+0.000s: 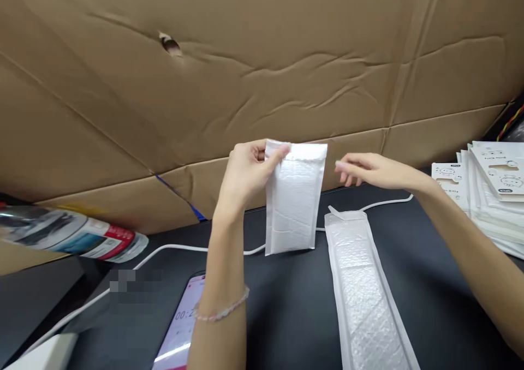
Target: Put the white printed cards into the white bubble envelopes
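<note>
My left hand (254,168) pinches the top left corner of a small white bubble mailer (293,201), thumb in front. The mailer hangs upright just above the dark table, its top flap folded flat. To its right, my right hand (364,169) is in the air with fingers loosely curled and apart, touching nothing. Below that hand a longer white bubble mailer (364,288) lies on the table, its flap sticking up at the far end. A beaded bracelet circles my left wrist.
A phone (182,321) showing a timer lies left of my forearm. A plastic bottle (77,233) lies on its side at far left. A white cable (176,246) crosses the table (282,304). Printed cards and white packets (487,195) are stacked at right. Cardboard (286,59) stands behind.
</note>
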Tool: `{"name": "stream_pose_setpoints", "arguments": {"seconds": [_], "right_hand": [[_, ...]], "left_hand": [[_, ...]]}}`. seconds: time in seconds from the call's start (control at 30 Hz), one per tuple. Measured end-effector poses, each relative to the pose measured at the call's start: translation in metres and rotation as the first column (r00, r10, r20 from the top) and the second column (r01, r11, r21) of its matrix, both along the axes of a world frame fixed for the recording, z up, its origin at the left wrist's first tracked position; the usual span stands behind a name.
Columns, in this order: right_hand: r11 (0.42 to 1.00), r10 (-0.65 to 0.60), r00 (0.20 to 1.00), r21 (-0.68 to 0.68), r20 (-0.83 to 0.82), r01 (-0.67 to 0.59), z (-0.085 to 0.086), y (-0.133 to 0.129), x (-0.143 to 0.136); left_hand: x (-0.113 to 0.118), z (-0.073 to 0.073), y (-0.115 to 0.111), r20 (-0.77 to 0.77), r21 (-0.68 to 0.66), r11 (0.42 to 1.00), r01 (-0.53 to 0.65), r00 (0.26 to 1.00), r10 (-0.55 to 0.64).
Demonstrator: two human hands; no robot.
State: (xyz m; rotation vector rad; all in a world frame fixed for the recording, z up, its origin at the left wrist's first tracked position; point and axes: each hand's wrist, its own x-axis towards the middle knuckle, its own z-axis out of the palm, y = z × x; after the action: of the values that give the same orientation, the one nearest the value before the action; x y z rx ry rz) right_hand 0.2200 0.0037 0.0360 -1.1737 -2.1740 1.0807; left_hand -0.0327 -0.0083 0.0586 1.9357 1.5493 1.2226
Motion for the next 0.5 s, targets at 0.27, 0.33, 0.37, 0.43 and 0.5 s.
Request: {"name": "stream_pose_setpoints", "arguments": {"seconds": [0.27, 0.33, 0.37, 0.43, 0.5], "right_hand": [[0.953, 0.302, 0.791, -0.194, 0.532, -0.234, -0.057, 0.025, -0.008], [0.945, 0.326, 0.792, -0.193, 0.516, -0.263, -0.058, 0.025, -0.009], [0.943, 0.332, 0.795, -0.19, 0.507, -0.272, -0.056, 0.024, -0.008], [0.944, 0.33, 0.811, -0.175, 0.483, -0.28, -0.047, 0.023, -0.003], [0.953, 0.302, 0.84, -0.144, 0.451, -0.266, -0.037, 0.021, 0.003]], "left_hand": [[-0.028, -0.027, 0.024, -0.2, -0.178, 0.981, 0.081, 0.973, -0.116], [-0.025, -0.037, 0.029, -0.264, -0.145, 0.985, 0.096, 0.956, -0.132], [-0.022, -0.042, 0.032, -0.307, -0.131, 0.986, 0.102, 0.942, -0.138], [-0.014, -0.053, 0.036, -0.38, -0.142, 0.98, 0.137, 0.907, -0.182], [-0.005, -0.062, 0.039, -0.41, -0.205, 0.958, 0.199, 0.872, -0.269]]}}
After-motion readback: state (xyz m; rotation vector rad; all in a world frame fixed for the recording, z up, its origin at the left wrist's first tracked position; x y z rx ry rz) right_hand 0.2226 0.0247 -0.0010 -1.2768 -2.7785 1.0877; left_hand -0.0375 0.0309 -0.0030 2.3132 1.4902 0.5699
